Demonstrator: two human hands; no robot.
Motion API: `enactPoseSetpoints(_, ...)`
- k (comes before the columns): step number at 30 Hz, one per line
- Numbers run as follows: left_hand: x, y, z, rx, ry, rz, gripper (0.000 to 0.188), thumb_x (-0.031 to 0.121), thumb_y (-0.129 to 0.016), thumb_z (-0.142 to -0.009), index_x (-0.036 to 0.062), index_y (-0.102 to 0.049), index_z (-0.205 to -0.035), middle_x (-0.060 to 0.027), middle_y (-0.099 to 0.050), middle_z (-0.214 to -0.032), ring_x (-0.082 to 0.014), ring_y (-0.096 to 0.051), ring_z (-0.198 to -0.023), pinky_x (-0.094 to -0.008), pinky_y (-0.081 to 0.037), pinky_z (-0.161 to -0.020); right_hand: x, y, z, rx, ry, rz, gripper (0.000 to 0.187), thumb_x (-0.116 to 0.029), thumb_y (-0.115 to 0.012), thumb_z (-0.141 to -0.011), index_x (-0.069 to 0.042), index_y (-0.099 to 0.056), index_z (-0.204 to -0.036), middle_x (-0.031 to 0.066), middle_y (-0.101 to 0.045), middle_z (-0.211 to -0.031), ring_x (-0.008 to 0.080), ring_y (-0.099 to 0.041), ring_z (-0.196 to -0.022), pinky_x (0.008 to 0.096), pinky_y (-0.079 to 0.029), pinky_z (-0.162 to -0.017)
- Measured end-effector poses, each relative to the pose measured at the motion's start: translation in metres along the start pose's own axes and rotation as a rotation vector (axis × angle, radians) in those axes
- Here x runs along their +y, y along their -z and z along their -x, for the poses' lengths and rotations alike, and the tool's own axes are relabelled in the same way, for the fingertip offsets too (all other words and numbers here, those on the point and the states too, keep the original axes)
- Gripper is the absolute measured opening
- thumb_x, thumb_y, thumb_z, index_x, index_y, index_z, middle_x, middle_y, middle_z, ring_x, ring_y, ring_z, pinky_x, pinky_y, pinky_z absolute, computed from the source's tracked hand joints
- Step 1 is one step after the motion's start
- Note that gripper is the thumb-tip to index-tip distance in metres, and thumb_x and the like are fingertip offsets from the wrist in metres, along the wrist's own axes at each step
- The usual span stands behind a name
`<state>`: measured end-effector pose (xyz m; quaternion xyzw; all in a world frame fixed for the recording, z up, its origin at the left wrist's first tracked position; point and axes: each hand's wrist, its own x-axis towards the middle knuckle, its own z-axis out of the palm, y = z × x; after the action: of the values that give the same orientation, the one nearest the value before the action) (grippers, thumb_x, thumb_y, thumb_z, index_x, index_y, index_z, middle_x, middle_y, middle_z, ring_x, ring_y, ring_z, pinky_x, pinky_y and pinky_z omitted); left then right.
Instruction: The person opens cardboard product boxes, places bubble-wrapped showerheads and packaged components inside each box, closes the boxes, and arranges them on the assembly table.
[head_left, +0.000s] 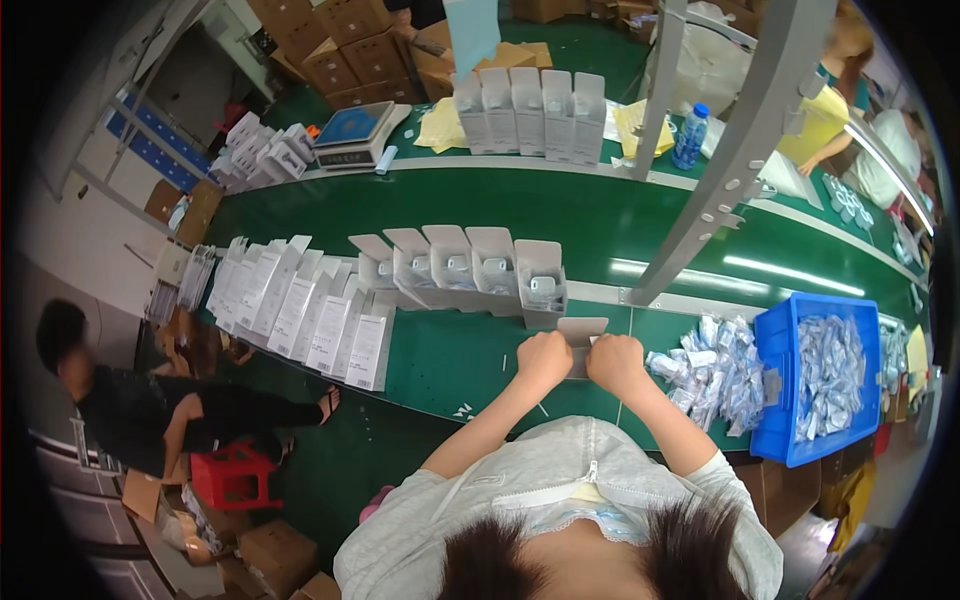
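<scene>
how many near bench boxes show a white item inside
5: white cardboard boxes, four in a row, the fifth nearest the bare left hand; white boxes further left may hide more.

One carton (pixel 583 325), pale grey-white, gripped between the two closed hands (pixel 545 360) at the near side of the green worktop (pixel 450 350). Flap raised at the far side. Body partly hidden; contact with the surface cannot be determined.
</scene>
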<state>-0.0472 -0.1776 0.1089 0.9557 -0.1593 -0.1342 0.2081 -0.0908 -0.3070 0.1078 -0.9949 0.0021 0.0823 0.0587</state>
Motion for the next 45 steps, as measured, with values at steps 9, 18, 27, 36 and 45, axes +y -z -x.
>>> enactPoseSetpoints(9, -0.022, -0.016, -0.005, 0.009, 0.049, 0.262, 0.027, 0.024, -0.055, -0.075, -0.0017, -0.062, -0.077, -0.0205, -0.062, -0.074, -0.0359, -0.06, -0.074, -0.0411, -0.048, -0.066, 0.04, -0.017, -0.002, -0.051, -0.038, -0.364, 0.032, -0.026, -0.049, -0.076, 0.004, -0.058, -0.082, 0.0201, -0.062, -0.079, 0.0344, -0.062, -0.067, 0.0403, -0.05, -0.06)
enactPoseSetpoints(18, -0.038, -0.035, -0.007, -0.04, 0.058, 0.843, 0.032, 0.026, -0.056, -0.076, -0.0038, -0.061, -0.085, -0.0184, -0.063, -0.076, -0.0304, -0.061, -0.07, -0.0377, -0.046, -0.065, 0.047, -0.012, 0.013, -0.15, -0.143, -1.107, 0.048, -0.036, -0.051, -0.083, 0.007, -0.053, -0.103, 0.0227, -0.059, -0.084, 0.0319, -0.058, -0.081, 0.0396, -0.044, -0.078)
enactPoseSetpoints(27, -0.058, -0.04, -0.009, -0.577, 0.341, 1.093, 0.057, 0.053, -0.05, -0.076, 0.0044, -0.055, -0.106, -0.0073, -0.063, -0.085, -0.0178, -0.061, -0.064, -0.028, -0.047, -0.062, 0.036, -0.023, 0.021, 0.048, 0.274, -1.052, 0.09, -0.027, -0.07, -0.067, 0.0, -0.017, -0.134, 0.0208, -0.033, -0.131, 0.0314, -0.035, -0.121, 0.0361, -0.028, -0.101)
enactPoseSetpoints(36, -0.062, -0.047, -0.007, -0.568, 0.336, 1.047, 0.065, 0.062, -0.045, -0.074, 0.005, -0.054, -0.103, -0.0071, -0.062, -0.078, -0.0147, -0.06, -0.059, -0.0244, -0.046, -0.056, 0.035, -0.104, 0.008, 0.173, 0.167, -1.136, 0.095, -0.029, -0.073, -0.055, 0.0, -0.024, -0.131, 0.0197, -0.035, -0.129, 0.0338, -0.035, -0.12, 0.0377, -0.029, -0.099)
enactPoseSetpoints(45, -0.056, -0.048, -0.008, -0.446, 0.291, 1.032, 0.056, 0.059, -0.046, -0.076, 0.0064, -0.058, -0.092, -0.0047, -0.061, -0.07, -0.0136, -0.059, -0.055, -0.0232, -0.042, -0.05, 0.031, -0.149, 0.0, 0.47, 0.198, -1.156, 0.089, -0.04, -0.069, -0.057, 0.0, -0.032, -0.127, 0.021, -0.042, -0.121, 0.0381, -0.041, -0.112, 0.0418, -0.032, -0.095)
